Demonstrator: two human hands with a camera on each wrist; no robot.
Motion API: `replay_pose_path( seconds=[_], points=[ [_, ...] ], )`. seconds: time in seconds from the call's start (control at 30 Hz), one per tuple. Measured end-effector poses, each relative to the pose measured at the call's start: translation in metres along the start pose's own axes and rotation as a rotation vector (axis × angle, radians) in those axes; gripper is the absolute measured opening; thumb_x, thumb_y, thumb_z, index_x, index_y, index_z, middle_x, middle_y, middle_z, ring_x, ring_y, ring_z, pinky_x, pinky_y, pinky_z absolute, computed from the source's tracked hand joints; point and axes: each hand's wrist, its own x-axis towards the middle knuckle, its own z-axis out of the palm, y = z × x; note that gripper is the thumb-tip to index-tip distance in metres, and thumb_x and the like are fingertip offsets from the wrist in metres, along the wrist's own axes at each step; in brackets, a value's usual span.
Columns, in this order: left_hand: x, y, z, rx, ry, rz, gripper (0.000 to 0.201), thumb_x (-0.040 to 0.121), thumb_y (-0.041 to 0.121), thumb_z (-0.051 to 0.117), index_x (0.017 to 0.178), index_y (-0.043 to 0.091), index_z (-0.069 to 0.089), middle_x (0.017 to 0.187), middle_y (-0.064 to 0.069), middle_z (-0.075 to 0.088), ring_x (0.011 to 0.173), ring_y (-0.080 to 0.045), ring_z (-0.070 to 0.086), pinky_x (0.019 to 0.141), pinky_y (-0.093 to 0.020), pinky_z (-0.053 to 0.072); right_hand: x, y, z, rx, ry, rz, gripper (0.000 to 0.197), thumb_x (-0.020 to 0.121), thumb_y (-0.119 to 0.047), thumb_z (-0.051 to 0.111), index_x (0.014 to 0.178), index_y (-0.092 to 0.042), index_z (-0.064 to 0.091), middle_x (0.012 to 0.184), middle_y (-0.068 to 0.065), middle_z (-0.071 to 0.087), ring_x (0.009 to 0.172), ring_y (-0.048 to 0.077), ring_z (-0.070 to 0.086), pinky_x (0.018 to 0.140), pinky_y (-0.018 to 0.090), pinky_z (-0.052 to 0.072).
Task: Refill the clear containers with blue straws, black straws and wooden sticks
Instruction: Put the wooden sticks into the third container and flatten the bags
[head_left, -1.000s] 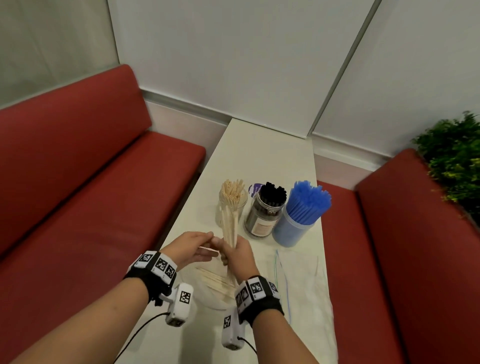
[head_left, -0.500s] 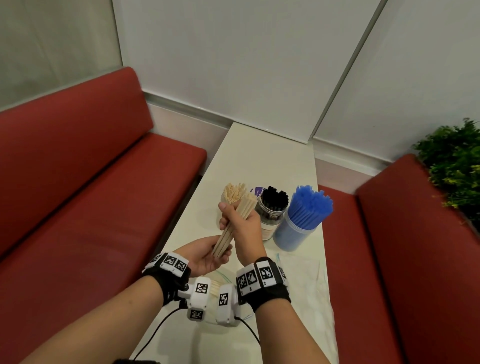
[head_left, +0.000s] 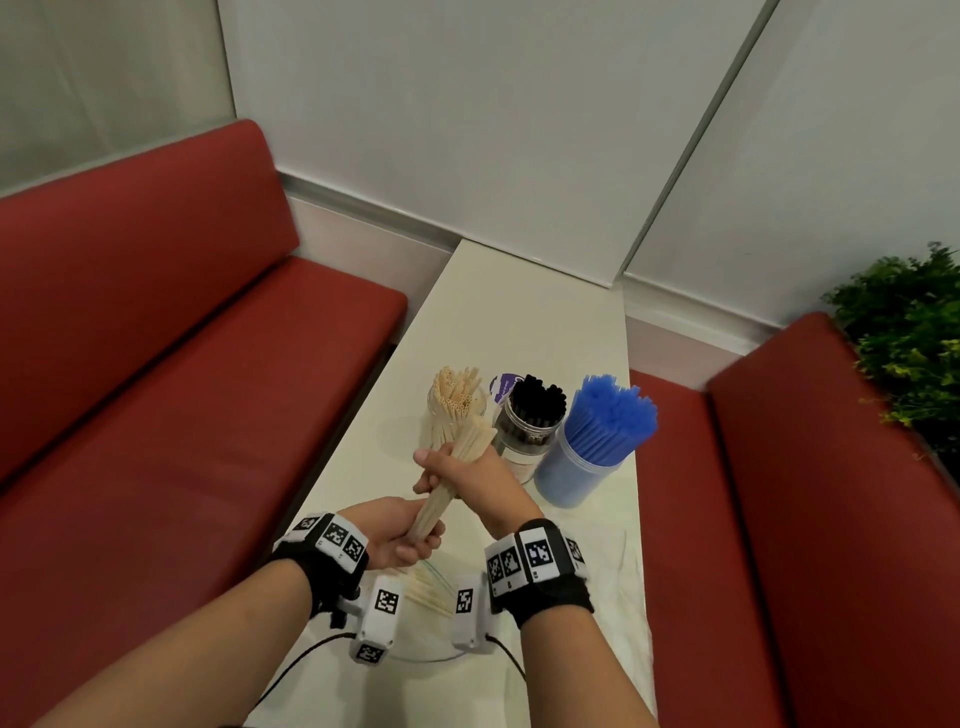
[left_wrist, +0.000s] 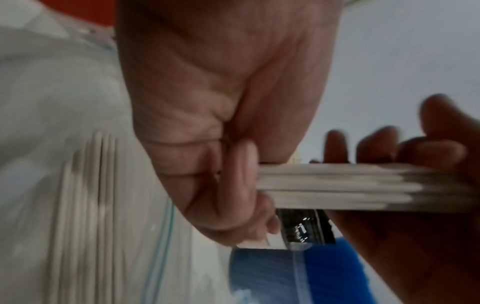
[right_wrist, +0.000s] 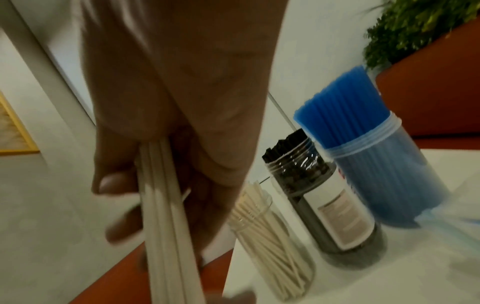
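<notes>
Above the white table (head_left: 545, 322), my right hand (head_left: 462, 478) grips a bundle of wooden sticks (head_left: 470, 447) around its middle, tilted with its top toward the jars. My left hand (head_left: 400, 540) curls round the bundle's lower end (left_wrist: 337, 185). Just beyond stand three clear containers: the jar of wooden sticks (head_left: 457, 410), the jar of black straws (head_left: 530, 421) and the tub of blue straws (head_left: 587, 452). In the right wrist view the bundle (right_wrist: 166, 226) runs down past my fingers, with the stick jar (right_wrist: 270, 236), black jar (right_wrist: 324, 197) and blue tub (right_wrist: 376, 164) to its right.
A clear plastic bag (head_left: 431, 592) with several loose sticks lies on the table under my wrists. A purple lid (head_left: 501, 387) sits behind the jars. Red benches (head_left: 182, 415) flank the narrow table; a green plant (head_left: 909, 343) stands at the right.
My right hand lifted the stick bundle off the bag and up toward the jars. The left hand, flat under the bundle half a second ago, has now curled round its lower end.
</notes>
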Motion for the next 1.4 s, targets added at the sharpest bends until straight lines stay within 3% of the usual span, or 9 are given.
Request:
replay_pose_path(
  seconds=[0.17,0.37,0.5,0.63,0.73,0.97,1.1,1.2,1.4],
  points=[
    [-0.001,0.001,0.000,0.435,0.112,-0.002,0.034,0.102,0.019,0.043,0.091,-0.007,0.062,0.076,-0.022,0.067,0.068,-0.032,0.064,0.061,-0.032,0.055,0.012,-0.009,-0.032,-0.093,-0.044,0.118,0.027,0.097,-0.027,0.068,0.074,-0.014,0.061,0.085,0.015,0.071,0.076,0.018,0.071,0.074,0.033,0.055],
    [-0.011,0.014,0.003,1.135,-0.139,-0.215,0.022,0.084,0.019,0.060,0.096,0.010,0.077,0.095,-0.003,0.074,0.086,-0.014,0.068,0.087,-0.027,0.054,0.052,-0.056,-0.068,-0.063,0.341,-0.128,0.032,0.095,-0.037,0.068,0.066,-0.022,0.068,0.085,0.006,0.078,0.078,0.023,0.072,0.083,0.045,0.055],
    [0.002,0.006,0.008,1.612,-0.037,0.002,0.032,0.088,0.013,0.054,0.114,0.014,0.073,0.118,-0.010,0.069,0.095,-0.024,0.063,0.075,-0.024,0.051,0.090,-0.076,-0.075,-0.046,0.589,-0.229,0.031,0.094,-0.041,0.069,0.075,-0.016,0.070,0.080,-0.002,0.078,0.076,0.017,0.072,0.076,0.035,0.054],
    [0.032,-0.032,0.008,1.734,0.138,0.193,0.043,0.098,0.005,0.039,0.138,0.010,0.052,0.145,-0.010,0.046,0.133,-0.026,0.043,0.112,-0.031,0.030,0.118,-0.062,-0.069,-0.056,0.628,-0.169,0.033,0.096,-0.039,0.068,0.078,-0.013,0.072,0.081,-0.003,0.076,0.075,0.006,0.069,0.076,0.030,0.051],
    [0.047,-0.049,0.007,1.886,0.211,0.307,0.042,0.098,0.007,0.038,0.140,0.010,0.045,0.144,-0.011,0.041,0.131,-0.030,0.040,0.108,-0.039,0.035,0.130,-0.048,-0.067,-0.059,0.631,-0.155,0.041,0.097,-0.038,0.066,0.090,0.001,0.072,0.081,-0.004,0.074,0.062,-0.005,0.063,0.064,0.020,0.045],
    [0.067,-0.066,0.002,1.979,0.346,0.331,0.045,0.099,0.014,0.038,0.144,0.013,0.037,0.153,-0.014,0.026,0.141,-0.036,0.026,0.108,-0.049,0.033,0.144,-0.053,-0.072,-0.154,0.580,-0.164,0.038,0.098,-0.039,0.065,0.078,-0.008,0.073,0.077,-0.006,0.074,0.058,-0.005,0.060,0.062,0.021,0.042],
    [0.073,-0.068,0.003,2.095,0.342,0.368,0.038,0.096,0.009,0.039,0.133,0.007,0.047,0.139,-0.018,0.041,0.128,-0.038,0.037,0.102,-0.048,0.036,0.148,-0.051,-0.073,-0.153,0.574,-0.160,0.043,0.099,-0.037,0.063,0.088,0.003,0.072,0.077,-0.005,0.072,0.057,-0.008,0.060,0.061,0.019,0.040],
    [0.066,-0.064,0.007,2.112,0.358,0.376,0.031,0.082,0.023,0.062,0.112,0.019,0.067,0.116,-0.006,0.062,0.107,-0.028,0.058,0.087,-0.035,0.051,0.152,-0.054,-0.080,-0.144,0.595,-0.166,0.042,0.099,-0.039,0.063,0.086,0.000,0.071,0.076,-0.005,0.071,0.064,0.003,0.063,0.066,0.026,0.050],
    [0.072,-0.060,0.011,2.137,0.345,0.304,0.040,0.099,0.011,0.037,0.138,0.008,0.044,0.142,-0.015,0.042,0.129,-0.036,0.037,0.107,-0.047,0.030,0.159,-0.043,-0.074,-0.212,0.497,-0.115,0.038,0.099,-0.037,0.064,0.092,-0.001,0.074,0.073,-0.005,0.070,0.064,0.001,0.061,0.059,0.018,0.038]
  ],
)
